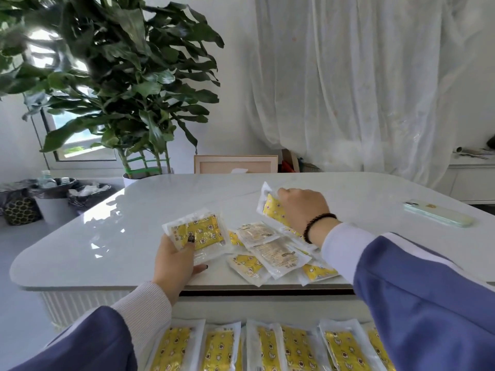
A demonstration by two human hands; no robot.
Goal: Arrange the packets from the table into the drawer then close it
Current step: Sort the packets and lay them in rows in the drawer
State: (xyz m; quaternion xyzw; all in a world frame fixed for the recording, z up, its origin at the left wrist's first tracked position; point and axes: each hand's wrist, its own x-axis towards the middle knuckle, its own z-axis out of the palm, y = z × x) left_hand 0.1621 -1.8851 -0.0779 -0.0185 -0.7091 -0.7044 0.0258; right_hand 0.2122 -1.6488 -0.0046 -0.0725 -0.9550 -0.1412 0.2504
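Several clear packets with yellow patterned contents (270,253) lie in a loose pile near the front edge of the white table (107,231). My left hand (174,259) grips a small stack of packets (199,231) just left of the pile, thumb on top. My right hand (302,207) grips one packet (269,203) lifted on edge at the pile's far side. Below the table edge, the open drawer (267,306) holds a row of several packets (267,346) standing side by side.
A phone (438,212) lies on the table at the right. A large potted plant (128,84) stands behind the table's left corner, with bins (53,199) on the floor at left. White curtains (361,81) hang behind.
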